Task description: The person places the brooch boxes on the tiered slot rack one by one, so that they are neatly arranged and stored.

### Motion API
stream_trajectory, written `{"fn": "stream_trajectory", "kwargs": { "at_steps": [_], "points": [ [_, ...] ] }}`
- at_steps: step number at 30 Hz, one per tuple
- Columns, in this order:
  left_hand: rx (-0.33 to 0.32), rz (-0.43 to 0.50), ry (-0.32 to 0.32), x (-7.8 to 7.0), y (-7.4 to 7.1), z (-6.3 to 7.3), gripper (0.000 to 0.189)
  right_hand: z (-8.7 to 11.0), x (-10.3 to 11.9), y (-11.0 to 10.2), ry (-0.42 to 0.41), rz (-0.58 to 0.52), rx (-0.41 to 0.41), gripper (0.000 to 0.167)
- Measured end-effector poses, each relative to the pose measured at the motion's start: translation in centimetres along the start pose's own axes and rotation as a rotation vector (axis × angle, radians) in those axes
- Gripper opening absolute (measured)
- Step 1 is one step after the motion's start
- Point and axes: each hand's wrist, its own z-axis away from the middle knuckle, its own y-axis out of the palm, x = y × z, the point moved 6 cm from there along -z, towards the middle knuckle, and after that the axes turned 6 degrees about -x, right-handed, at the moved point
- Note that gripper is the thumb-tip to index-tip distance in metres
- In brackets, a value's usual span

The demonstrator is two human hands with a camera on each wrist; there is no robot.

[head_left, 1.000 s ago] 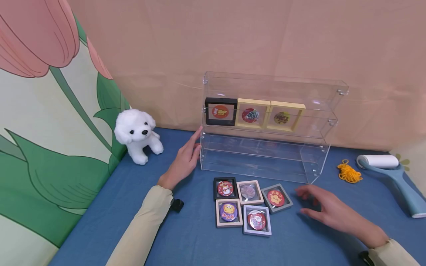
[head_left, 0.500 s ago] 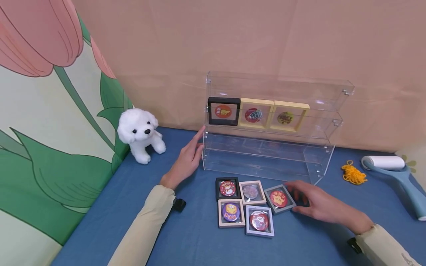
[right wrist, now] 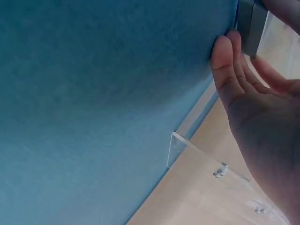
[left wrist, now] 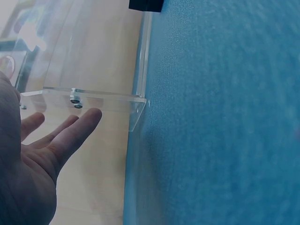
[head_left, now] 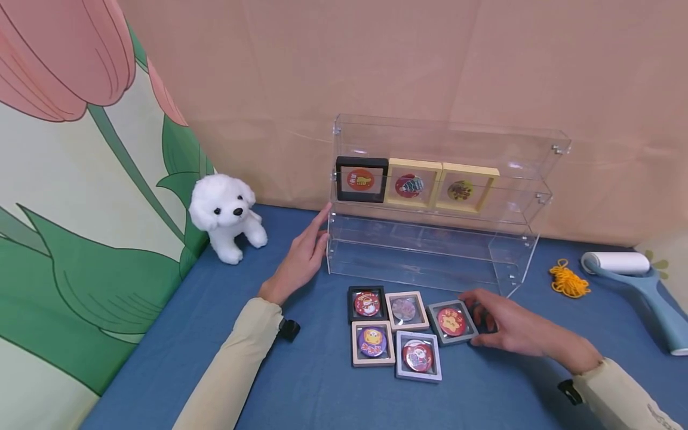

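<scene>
My left hand (head_left: 298, 260) rests with extended fingers against the left side of a clear acrylic display shelf (head_left: 408, 280); the left wrist view shows the fingers (left wrist: 77, 133) by its side panel. At the lower right, my right hand (head_left: 518, 323) pinches the right corner of a grey square badge frame (head_left: 452, 322) with a red round badge. In the right wrist view the frame's grey edge (right wrist: 255, 28) lies between thumb and fingers. Beside it lie a black frame (head_left: 368, 304), a pink frame (head_left: 407, 310), a beige frame (head_left: 373, 344) and a lilac frame (head_left: 418, 357), each with a badge.
On the shelf stand a black frame (head_left: 362, 180) and two cream frames (head_left: 414, 183). A white plush dog (head_left: 226, 216) sits at the left. Orange yarn (head_left: 570, 279) and a blue-handled lint roller (head_left: 639, 278) lie at the right. A pink backdrop (head_left: 408, 60) hangs behind.
My right hand has moved left from beside the grey frame and now grips its corner. The left hand has stayed against the shelf. The head view has shifted slightly.
</scene>
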Motion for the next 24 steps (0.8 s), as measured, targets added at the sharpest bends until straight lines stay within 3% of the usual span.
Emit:
{"fn": "stream_trajectory", "kwargs": {
  "at_steps": [5,16,24],
  "points": [
    [0.001,0.000,0.006,-0.1,0.0,-0.1,0.068,0.5,0.1,0.0,0.044,-0.059,-0.019,0.076],
    [0.002,-0.005,-0.005,-0.1,0.0,0.0,0.069,1.9,1.0,0.3,-0.107,-0.208,-0.108,0.077],
    [0.001,-0.013,-0.011,-0.2,-0.1,0.0,0.068,2.6,0.9,0.1,-0.118,-0.268,-0.124,0.067]
  ]
}}
